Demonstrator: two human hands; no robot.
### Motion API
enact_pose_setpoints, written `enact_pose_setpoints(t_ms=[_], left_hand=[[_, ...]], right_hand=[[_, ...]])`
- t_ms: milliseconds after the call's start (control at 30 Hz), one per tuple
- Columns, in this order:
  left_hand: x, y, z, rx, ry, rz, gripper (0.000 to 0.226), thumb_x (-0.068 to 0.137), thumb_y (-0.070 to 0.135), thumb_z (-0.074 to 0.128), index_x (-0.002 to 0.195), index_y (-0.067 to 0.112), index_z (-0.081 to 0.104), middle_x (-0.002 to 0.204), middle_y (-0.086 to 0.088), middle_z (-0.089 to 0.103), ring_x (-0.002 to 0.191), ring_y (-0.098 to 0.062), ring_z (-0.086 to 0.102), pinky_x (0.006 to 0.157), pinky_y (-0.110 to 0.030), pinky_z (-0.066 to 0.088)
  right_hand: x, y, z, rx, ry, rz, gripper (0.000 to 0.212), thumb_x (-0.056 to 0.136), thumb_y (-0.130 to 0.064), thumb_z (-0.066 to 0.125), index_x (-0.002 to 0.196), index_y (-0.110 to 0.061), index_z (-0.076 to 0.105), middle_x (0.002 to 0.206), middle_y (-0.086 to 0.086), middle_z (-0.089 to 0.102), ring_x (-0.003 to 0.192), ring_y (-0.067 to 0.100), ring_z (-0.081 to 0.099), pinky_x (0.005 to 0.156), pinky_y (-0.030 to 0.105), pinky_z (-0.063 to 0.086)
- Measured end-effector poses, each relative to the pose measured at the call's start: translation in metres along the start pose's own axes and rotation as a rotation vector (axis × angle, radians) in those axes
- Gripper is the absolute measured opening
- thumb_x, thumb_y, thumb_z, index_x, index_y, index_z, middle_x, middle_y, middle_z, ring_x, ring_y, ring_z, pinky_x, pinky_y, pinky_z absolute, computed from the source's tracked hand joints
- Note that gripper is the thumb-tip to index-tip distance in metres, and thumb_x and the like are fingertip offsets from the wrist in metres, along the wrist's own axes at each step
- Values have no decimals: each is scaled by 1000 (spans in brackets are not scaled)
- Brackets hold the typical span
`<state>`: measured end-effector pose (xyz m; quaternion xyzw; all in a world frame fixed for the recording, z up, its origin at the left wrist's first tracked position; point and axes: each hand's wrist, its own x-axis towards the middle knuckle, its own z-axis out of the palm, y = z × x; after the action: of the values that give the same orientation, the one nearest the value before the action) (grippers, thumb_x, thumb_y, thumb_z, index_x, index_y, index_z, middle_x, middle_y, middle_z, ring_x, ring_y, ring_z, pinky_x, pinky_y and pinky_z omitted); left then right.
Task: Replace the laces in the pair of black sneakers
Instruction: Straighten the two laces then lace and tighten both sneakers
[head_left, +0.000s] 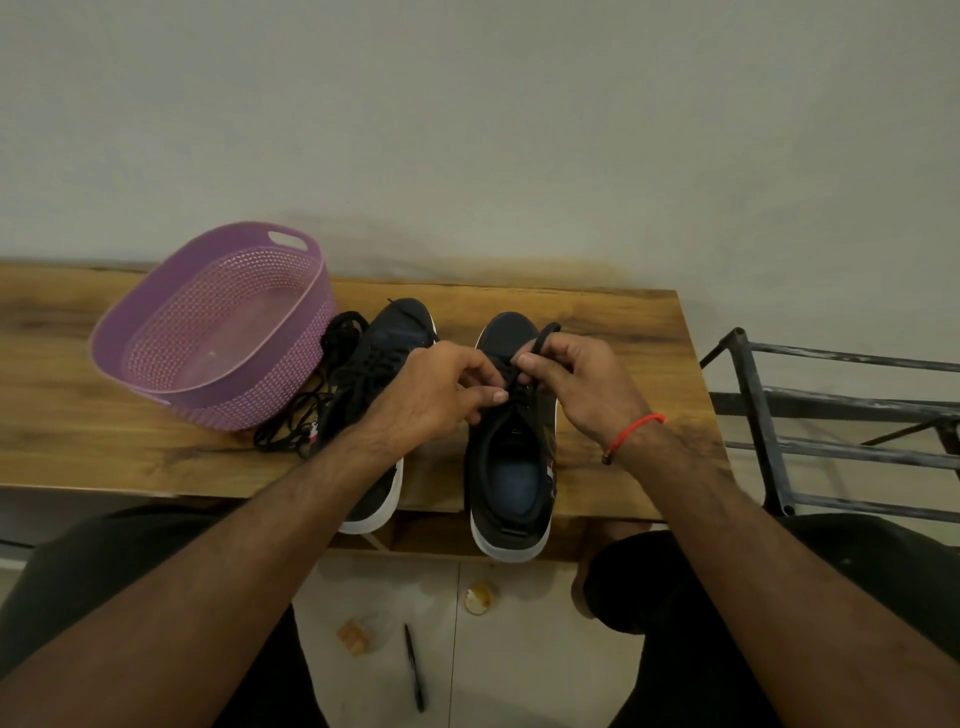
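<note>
Wooden table (597, 322) against a plain wall, mid-frame; I'm looking down over both forearms. Left hand (441, 389) sits at center, fingers curled in over the lace area of the right-side shoe (511, 452), thumb stretched toward the other hand. It looks to be pinching the lace, but what's under the fingers is hidden. Right hand (576, 384), just right of center, is clamped on the black lace (545, 335); a loop sticks up past the fingers toward the toe. The hands are close together, nearly touching, above the eyelets.

My read: lacing or tying off the upper eyelets of the right-side shoe, late in that shoe. I can't tell if this is a bow or a threading pull. The next move needs both ends kept taut and the loop fed through without slipping, small finger work.

Left-side shoe (387, 338) stands just beside it, partly under my left forearm, and looks laced. Both heels overhang the near table edge. Loose black laces (311, 410) lie in a heap left of that shoe, touching the purple basket (171, 332) at left of frame; probably the old pair. Red bracelet (631, 431) on the right wrist. Metal rack (810, 431) at right edge. On the floor at lower center: pen (415, 670), small wooden block (356, 639), and a round lid-like thing (478, 597).
</note>
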<state>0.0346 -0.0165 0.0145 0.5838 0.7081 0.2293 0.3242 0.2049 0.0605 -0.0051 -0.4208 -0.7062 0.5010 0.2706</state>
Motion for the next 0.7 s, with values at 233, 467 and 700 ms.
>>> enact_pose_setpoints(t_ms=[233,467,700], left_hand=[[4,-4,2,-94,12,38,15,87,25,79,94,28,65,80,9,71,67,7,65,56,-9,47],[11,-14,17,66,139,250,31,93,35,70,121,23,65,108,11,58,86,3,54,72,-11,43],[8,-9,30,164,266,283,11,97,35,57,89,28,60,84,15,51,75,-3,49,66,-30,45]], right_hand=[[-2,-3,-3,26,-6,-6,10,94,-12,66,100,-13,74,91,-7,73,85,3,68,80,21,55],[0,-2,-7,-13,-63,-46,5,91,-18,70,91,-19,76,95,-7,73,98,9,65,88,28,53],[1,0,-8,-40,-96,-54,10,89,-20,73,94,-12,76,93,-3,74,95,13,66,87,30,54]])
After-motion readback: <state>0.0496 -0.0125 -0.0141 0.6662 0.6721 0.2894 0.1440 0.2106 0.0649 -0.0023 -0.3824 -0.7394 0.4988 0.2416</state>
